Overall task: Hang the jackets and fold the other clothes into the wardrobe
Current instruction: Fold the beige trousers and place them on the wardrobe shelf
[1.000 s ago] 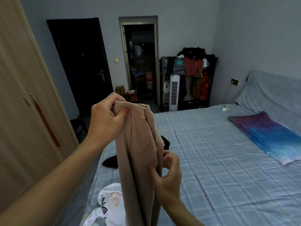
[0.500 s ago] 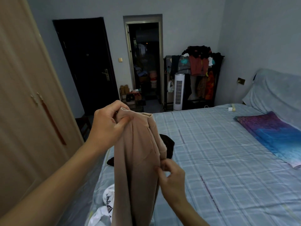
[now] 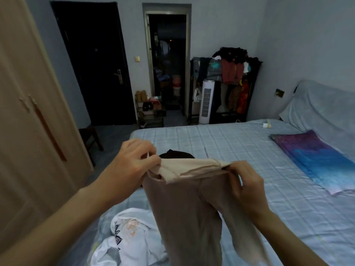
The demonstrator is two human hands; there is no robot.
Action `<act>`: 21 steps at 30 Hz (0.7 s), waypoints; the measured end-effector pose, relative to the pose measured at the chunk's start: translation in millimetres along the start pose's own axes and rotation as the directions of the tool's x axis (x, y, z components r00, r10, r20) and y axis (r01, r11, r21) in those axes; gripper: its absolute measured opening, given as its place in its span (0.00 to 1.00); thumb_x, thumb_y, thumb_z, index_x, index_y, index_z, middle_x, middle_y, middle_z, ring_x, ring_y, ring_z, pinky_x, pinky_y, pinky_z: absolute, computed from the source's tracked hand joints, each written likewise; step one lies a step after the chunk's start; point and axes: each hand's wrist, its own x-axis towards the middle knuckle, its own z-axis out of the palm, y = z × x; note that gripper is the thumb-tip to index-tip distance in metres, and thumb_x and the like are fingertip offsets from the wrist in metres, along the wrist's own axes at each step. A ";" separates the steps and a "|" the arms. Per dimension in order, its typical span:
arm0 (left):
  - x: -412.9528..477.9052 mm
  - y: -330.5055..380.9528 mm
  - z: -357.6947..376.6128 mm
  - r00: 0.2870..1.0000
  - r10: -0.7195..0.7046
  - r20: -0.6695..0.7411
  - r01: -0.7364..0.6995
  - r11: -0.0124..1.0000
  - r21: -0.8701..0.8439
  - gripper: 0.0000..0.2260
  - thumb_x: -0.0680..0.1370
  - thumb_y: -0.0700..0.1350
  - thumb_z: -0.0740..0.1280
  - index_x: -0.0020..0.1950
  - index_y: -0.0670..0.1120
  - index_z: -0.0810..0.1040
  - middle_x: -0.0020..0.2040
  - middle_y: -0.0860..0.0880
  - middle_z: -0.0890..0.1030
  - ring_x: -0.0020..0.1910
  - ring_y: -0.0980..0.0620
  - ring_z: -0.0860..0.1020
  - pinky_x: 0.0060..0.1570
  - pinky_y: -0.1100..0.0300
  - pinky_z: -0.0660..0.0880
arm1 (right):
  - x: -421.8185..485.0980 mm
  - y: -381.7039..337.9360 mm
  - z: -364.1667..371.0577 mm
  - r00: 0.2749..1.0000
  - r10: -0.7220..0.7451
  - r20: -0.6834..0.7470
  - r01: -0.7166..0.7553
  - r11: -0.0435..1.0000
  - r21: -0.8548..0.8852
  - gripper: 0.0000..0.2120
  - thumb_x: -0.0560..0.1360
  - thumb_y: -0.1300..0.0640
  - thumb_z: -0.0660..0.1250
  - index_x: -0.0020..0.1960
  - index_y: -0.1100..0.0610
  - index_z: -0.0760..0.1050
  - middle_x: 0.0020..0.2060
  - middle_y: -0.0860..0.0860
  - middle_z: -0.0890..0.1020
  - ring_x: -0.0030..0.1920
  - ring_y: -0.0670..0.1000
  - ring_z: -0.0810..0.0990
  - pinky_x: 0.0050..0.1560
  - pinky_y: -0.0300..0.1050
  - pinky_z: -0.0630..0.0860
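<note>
I hold beige trousers (image 3: 184,208) by the waistband above the bed (image 3: 240,150). My left hand (image 3: 132,166) pinches the waistband's left end and my right hand (image 3: 244,181) pinches its right end, so the band is stretched flat between them. The two legs hang down toward the bottom edge of the view. A dark garment (image 3: 176,154) lies on the bed just behind the waistband, mostly hidden. A white printed garment (image 3: 130,239) is crumpled on the bed below my left forearm. The wooden wardrobe (image 3: 28,112) stands at the left with its doors shut.
A purple and blue cloth (image 3: 315,160) lies on the bed's right side by the covered headboard (image 3: 326,108). At the far wall stand a clothes rack (image 3: 228,73), a white tower fan (image 3: 206,100), a shoe shelf (image 3: 149,110), a dark door (image 3: 92,64) and a small stool (image 3: 90,137).
My right hand has gone up from the trouser leg to the waistband's right end. Both hands have dropped lower and apart, spreading the waistband wide. The view has tilted down.
</note>
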 end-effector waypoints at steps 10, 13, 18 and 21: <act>15.5 -12.9 44.2 0.966 -0.139 0.219 0.206 0.924 -0.322 0.12 0.69 0.30 0.73 0.44 0.47 0.81 0.46 0.52 0.77 0.40 0.54 0.78 0.37 0.55 0.77 | -30.1 46.7 1.7 0.957 0.096 0.272 -0.115 0.992 0.052 0.05 0.78 0.63 0.63 0.50 0.55 0.76 0.44 0.46 0.77 0.46 0.43 0.77 0.48 0.34 0.71; 43.5 -38.9 83.8 0.941 -0.208 0.268 0.291 0.901 -0.321 0.09 0.71 0.32 0.71 0.43 0.46 0.81 0.40 0.50 0.79 0.39 0.49 0.79 0.39 0.55 0.74 | -10.5 83.6 39.8 0.933 0.162 0.322 -0.182 0.983 0.033 0.04 0.77 0.63 0.63 0.49 0.58 0.75 0.43 0.48 0.76 0.43 0.49 0.77 0.44 0.43 0.73; 97.0 -93.9 158.8 0.875 -0.392 0.285 0.463 0.850 -0.252 0.09 0.73 0.30 0.67 0.47 0.42 0.82 0.43 0.44 0.82 0.46 0.43 0.79 0.47 0.53 0.73 | 50.7 143.1 99.8 0.922 0.259 0.289 -0.246 0.966 -0.081 0.07 0.73 0.73 0.66 0.47 0.64 0.77 0.41 0.58 0.78 0.40 0.60 0.78 0.43 0.43 0.67; 118.2 -120.2 167.3 0.876 -0.464 0.134 0.483 0.839 -0.252 0.12 0.71 0.29 0.67 0.48 0.43 0.82 0.44 0.46 0.81 0.46 0.44 0.79 0.46 0.53 0.73 | 101.4 160.3 97.5 0.963 0.220 0.158 -0.215 0.976 -0.044 0.07 0.75 0.72 0.65 0.47 0.62 0.78 0.41 0.55 0.78 0.41 0.55 0.77 0.45 0.41 0.71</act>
